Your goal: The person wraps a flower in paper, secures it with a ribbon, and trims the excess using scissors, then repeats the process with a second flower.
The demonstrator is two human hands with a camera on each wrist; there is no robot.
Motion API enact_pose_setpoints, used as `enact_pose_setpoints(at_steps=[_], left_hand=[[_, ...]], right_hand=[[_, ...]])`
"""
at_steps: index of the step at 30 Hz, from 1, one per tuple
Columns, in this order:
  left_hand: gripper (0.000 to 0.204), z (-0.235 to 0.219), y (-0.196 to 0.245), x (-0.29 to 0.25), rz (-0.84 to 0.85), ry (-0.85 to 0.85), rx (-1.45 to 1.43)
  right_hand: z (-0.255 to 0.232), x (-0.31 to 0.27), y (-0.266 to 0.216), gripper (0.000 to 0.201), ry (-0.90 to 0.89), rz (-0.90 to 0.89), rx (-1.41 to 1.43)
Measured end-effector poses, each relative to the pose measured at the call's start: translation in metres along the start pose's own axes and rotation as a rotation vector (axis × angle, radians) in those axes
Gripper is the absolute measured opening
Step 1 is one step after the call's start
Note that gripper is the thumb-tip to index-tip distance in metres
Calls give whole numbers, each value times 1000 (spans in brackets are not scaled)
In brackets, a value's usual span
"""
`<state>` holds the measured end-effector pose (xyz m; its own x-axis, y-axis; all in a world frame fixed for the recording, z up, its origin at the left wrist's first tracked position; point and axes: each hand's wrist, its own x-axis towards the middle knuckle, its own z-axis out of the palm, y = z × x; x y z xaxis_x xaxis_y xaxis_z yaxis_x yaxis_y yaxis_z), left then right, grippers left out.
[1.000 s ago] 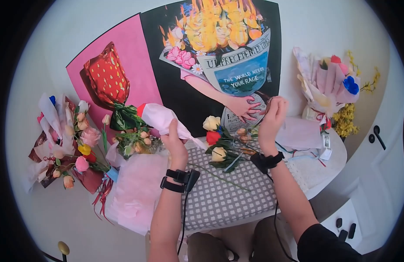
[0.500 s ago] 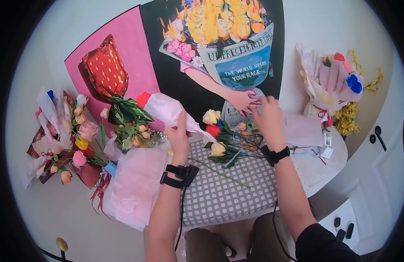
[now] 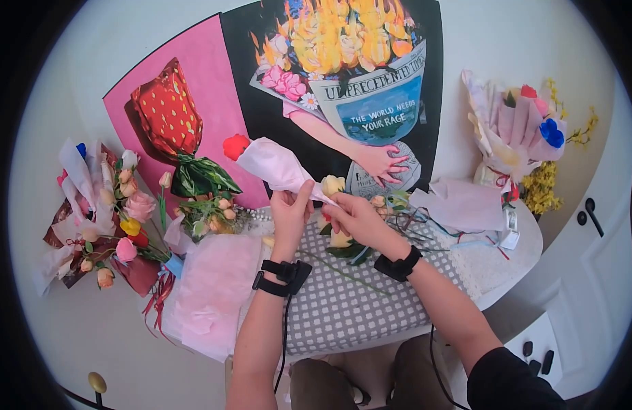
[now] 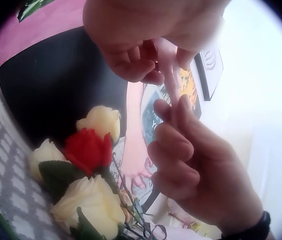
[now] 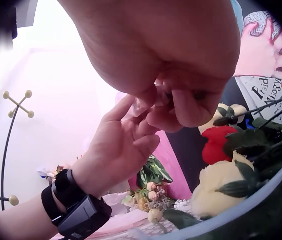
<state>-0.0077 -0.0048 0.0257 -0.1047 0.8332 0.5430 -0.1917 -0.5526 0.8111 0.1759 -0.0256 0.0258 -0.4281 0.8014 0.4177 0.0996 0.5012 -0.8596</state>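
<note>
A red flower (image 3: 236,146) shows at the top of a cone of pale pink wrapping paper (image 3: 275,162), tilted up to the left above the table. My left hand (image 3: 291,212) grips the lower part of the cone, thumb against the paper. Beside it, my right hand (image 3: 360,222) pinches the narrow tail end. In the left wrist view the twisted paper (image 4: 168,75) runs between both hands. Just below and behind the right hand lie a cream rose (image 4: 91,205) and a red rose (image 4: 88,150) with dark green leaves.
Pink tissue sheets (image 3: 217,287) lie on the left of the checked tablecloth (image 3: 357,307). Bouquets stand at the far left (image 3: 90,205) and far right (image 3: 514,137). Another pink sheet (image 3: 463,205) and a small white box (image 3: 510,229) are at right. Two paintings lean behind the table.
My right hand has come down and left from above the loose stems to the cone's tail. My left hand has shifted right with the wrapped flower, baring more of the red bloom.
</note>
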Motion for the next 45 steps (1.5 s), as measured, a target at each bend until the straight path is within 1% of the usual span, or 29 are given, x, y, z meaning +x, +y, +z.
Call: enact_pose_setpoints(at_steps=[2,3,5,7,10,15,17,18,19,20,21,22,24,25,27,31,33,34,36,37,39,40,42,43,45], left_hand=[[19,1,4,-1,-21,-30,-9],[20,3,5,-1,-5,-29,-47],[21,4,8,-2,13,-29,-87],[25,3,8,-2,-30,-36,-181],[26,4,10,-2,-23,-40,-222],[24,0,7,0,-48,-65,-207],[24,1,9,-1,-62,-81,-199],[23,2,10,-2,-73,-46,-218],[23,4,11,-3,-83,-11,-238],[23,3,10,-3,-85,-12,-243],[23,1,9,-2,-86,-23,-252],[22,-1,8,-2,-87,-30,-260],[23,2,13,-4,-82,-17,-247],[22,3,14,-4,-87,-22,-249],[22,2,13,-3,-88,-17,-252],[23,-2,9,-3,-83,-37,-251],[23,-1,9,-3,-80,-46,-248],[23,-1,9,-3,-80,-40,-249],[23,0,9,-3,-84,-31,-251],[23,0,9,-3,-81,-41,-246],[24,0,9,-3,-76,-51,-242],[24,0,9,-3,-78,-47,-239],[25,-2,9,-2,-79,-37,-234],[25,-2,8,-2,-74,-47,-232],[26,-1,6,-3,-75,-55,-235]], right_hand=[[2,0,1,27,-37,52,85],[3,-1,2,27,-36,50,84],[5,-2,1,30,-94,76,198],[7,-3,-1,32,-102,79,210],[6,-4,-6,34,-133,93,234],[3,-5,-10,40,-169,118,260],[5,-4,-6,48,26,-21,129],[-1,-3,-2,48,28,-18,127],[-12,1,2,48,186,-46,-80],[-23,4,-1,49,342,-75,-289],[-36,3,-5,40,409,-30,-532],[-47,-2,-4,40,406,-30,-536],[-67,-10,-2,32,268,230,-881],[-73,-15,0,32,260,225,-884],[-79,-22,5,28,84,401,-1024],[-78,-27,7,24,37,403,-1041],[-80,-23,19,22,99,424,-1074],[-80,-24,17,22,97,425,-1075],[-80,-27,12,16,17,419,-1068],[-80,-28,13,16,15,421,-1069],[-79,-26,15,13,93,212,-1059],[-80,-26,15,13,91,210,-1060],[-82,-27,16,11,-20,311,-970],[-78,-27,15,11,-25,312,-970],[-68,-31,13,9,70,302,-1125]])
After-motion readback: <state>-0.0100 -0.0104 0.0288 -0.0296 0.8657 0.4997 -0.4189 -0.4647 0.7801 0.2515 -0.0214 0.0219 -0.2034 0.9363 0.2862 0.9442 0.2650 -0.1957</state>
